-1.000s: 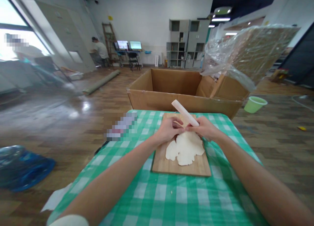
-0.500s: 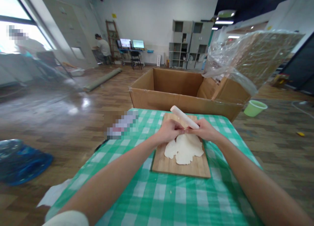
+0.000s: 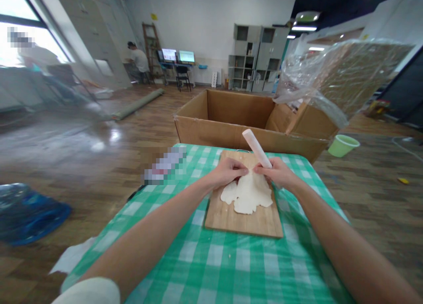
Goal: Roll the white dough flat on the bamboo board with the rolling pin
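Flattened dough (image 3: 253,193) lies on a wooden cutting board (image 3: 243,225). Reaching inward, the left hand (image 3: 228,172) pinches the dough's far edge between nearly closed fingers (image 3: 243,172); the right hand (image 3: 278,172) likewise, clasping a tilted rolling pin (image 3: 256,147).

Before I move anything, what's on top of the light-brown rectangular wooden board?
A flat, ragged white dough sheet. At its far edge: left hand; right hand, holding a white cylindrical rod. Board surface beneath the dough is hidden.
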The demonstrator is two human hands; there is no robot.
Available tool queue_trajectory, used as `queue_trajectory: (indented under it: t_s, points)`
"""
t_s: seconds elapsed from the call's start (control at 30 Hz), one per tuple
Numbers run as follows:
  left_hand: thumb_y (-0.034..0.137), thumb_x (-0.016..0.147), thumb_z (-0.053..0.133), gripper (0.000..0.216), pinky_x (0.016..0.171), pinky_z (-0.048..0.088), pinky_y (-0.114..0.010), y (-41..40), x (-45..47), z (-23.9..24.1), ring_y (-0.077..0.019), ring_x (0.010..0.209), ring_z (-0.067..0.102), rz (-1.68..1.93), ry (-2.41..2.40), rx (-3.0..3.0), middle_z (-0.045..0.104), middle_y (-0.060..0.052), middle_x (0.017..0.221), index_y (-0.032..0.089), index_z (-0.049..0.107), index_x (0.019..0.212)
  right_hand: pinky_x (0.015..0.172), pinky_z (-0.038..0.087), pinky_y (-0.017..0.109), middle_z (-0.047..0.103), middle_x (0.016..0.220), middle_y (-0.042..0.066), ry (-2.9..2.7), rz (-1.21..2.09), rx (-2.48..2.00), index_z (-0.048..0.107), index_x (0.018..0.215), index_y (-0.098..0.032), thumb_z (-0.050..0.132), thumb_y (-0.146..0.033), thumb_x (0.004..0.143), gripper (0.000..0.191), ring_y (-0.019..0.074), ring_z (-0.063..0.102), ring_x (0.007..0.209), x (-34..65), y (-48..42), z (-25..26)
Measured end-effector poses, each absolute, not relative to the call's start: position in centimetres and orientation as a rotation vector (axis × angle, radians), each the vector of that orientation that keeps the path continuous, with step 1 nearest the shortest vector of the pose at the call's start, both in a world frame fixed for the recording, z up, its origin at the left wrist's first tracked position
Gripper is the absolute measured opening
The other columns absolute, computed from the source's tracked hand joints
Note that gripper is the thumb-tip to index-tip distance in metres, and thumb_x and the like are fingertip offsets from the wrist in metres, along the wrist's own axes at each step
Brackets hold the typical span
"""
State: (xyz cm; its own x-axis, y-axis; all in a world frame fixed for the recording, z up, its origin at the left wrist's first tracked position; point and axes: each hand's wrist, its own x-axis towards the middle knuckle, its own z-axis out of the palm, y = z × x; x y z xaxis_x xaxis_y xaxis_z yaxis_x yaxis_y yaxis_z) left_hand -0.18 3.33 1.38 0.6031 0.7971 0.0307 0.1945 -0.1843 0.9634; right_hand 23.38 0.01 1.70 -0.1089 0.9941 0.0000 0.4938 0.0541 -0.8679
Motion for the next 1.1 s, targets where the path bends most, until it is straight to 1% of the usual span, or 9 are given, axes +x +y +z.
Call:
queue_trajectory:
  t_s: [0.2, 0.33, 0.43, 0.5, 0.57, 0.7, 0.8, 0.93, 1.1]
  points:
    - [0.041, 0.088, 0.069, 0.03, 0.053, 0.032, -0.025, 3.5, 0.4, 0.5, -0.011, 0.058, 0.047, 0.73, 0.847, 1.888, 0.059, 0.0, 0.063, 0.016, 0.074, 0.072, 0.05, 0.024, 0.025, 0.045, 0.057, -0.004, -1.857, 0.924, -1.487, 0.071, 0.068, -0.018, 0.076, -0.054, 0.076, 0.037, 0.0108, 0.036, 0.055, 22.8, -0.4, 2.6]
    - [0.036, 0.088, 0.068, 0.027, 0.055, 0.033, -0.026, 3.3, 0.7, 0.2, -0.0125, 0.062, 0.051, 0.794, 0.896, 1.952, 0.061, -0.001, 0.065, 0.016, 0.071, 0.07, 0.051, 0.022, 0.026, 0.041, 0.057, -0.004, -1.881, 0.877, -1.461, 0.065, 0.062, -0.018, 0.074, -0.052, 0.076, 0.038, 0.0101, 0.034, 0.056, 22.4, -0.6, 2.9]
    - [0.036, 0.088, 0.068, 0.026, 0.055, 0.034, -0.025, 3.5, 0.6, 0.3, -0.0122, 0.061, 0.051, 0.786, 0.888, 1.921, 0.059, 0.0, 0.064, 0.016, 0.071, 0.071, 0.05, 0.022, 0.026, 0.04, 0.057, -0.004, -1.824, 0.905, -1.464, 0.064, 0.063, -0.018, 0.073, -0.054, 0.076, 0.04, 0.0102, 0.034, 0.055, 22.4, -0.5, 2.6]
    - [0.039, 0.089, 0.068, 0.028, 0.053, 0.033, -0.024, 3.7, 0.3, 0.5, -0.0112, 0.058, 0.049, 0.751, 0.853, 1.865, 0.057, 0.001, 0.061, 0.016, 0.071, 0.074, 0.05, 0.023, 0.026, 0.042, 0.057, -0.004, -1.783, 0.923, -1.473, 0.066, 0.065, -0.017, 0.075, -0.054, 0.076, 0.04, 0.0105, 0.035, 0.055, 22.6, -0.5, 2.4]
    - [0.044, 0.09, 0.069, 0.031, 0.052, 0.033, -0.023, 3.9, 0.1, 0.8, -0.0109, 0.058, 0.05, 0.701, 0.81, 1.805, 0.059, 0.001, 0.063, 0.015, 0.073, 0.08, 0.05, 0.024, 0.026, 0.045, 0.057, -0.004, -1.738, 0.929, -1.485, 0.069, 0.07, -0.017, 0.077, -0.056, 0.075, 0.04, 0.0108, 0.037, 0.054, 22.8, -0.4, 2.3]
    - [0.042, 0.086, 0.075, 0.029, 0.061, 0.045, -0.023, 4.0, -0.5, 1.5, -0.0136, 0.073, 0.063, 0.593, 0.706, 1.699, 0.075, -0.005, 0.087, 0.015, 0.079, 0.097, 0.05, 0.027, 0.027, 0.05, 0.059, -0.003, -1.657, 0.952, -1.473, 0.075, 0.076, -0.015, 0.081, -0.06, 0.072, 0.046, 0.011, 0.04, 0.054, 23.1, -0.2, 2.3]
    - [0.039, 0.081, 0.08, 0.031, 0.067, 0.052, -0.025, 4.3, -1.1, 1.6, -0.0165, 0.08, 0.069, 0.538, 0.656, 1.622, 0.078, -0.008, 0.095, 0.015, 0.08, 0.102, 0.05, 0.028, 0.027, 0.051, 0.06, -0.002, -1.644, 0.957, -1.462, 0.076, 0.076, -0.015, 0.084, -0.064, 0.069, 0.051, 0.0109, 0.041, 0.055, 23.5, -0.2, 2.6]
    - [0.033, 0.074, 0.088, 0.04, 0.066, 0.054, -0.025, 5.2, -2.1, 1.4, -0.0172, 0.079, 0.071, 0.44, 0.632, 1.599, 0.079, -0.009, 0.097, 0.014, 0.081, 0.108, 0.051, 0.03, 0.027, 0.054, 0.06, -0.002, -1.629, 0.899, -1.462, 0.077, 0.077, -0.014, 0.086, -0.07, 0.065, 0.058, 0.0113, 0.042, 0.056, 24.1, -0.1, 3.0]
    - [0.026, 0.068, 0.092, 0.05, 0.058, 0.052, -0.024, 6.0, -2.5, 1.0, -0.0173, 0.071, 0.072, 0.47, 0.798, 1.595, 0.079, -0.009, 0.085, 0.012, 0.079, 0.114, 0.054, 0.034, 0.028, 0.062, 0.067, 0.002, -1.633, 0.875, -1.438, 0.081, 0.081, -0.013, 0.088, -0.068, 0.064, 0.058, 0.0129, 0.047, 0.06, 24.3, 0.0, 3.2]
